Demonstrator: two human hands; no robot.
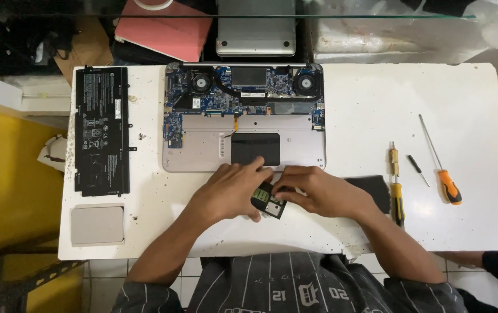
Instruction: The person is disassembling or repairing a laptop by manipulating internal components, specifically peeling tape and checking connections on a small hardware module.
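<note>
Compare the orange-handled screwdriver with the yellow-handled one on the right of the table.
The orange-handled screwdriver lies slanted, its long thin shaft pointing up and left; the yellow-handled screwdriver lies nearly straight up and down. The orange one's bare shaft is longer and thinner; the yellow one shows a short, thicker, brass-coloured upper part. The yellow one lies closer to the right hand. Both rest untouched on the white table.

Bright, even overhead light is washing the white counter (376, 104), casting only soft shadows; the far shelf is perhaps glaring slightly, and edges are bending.
</note>
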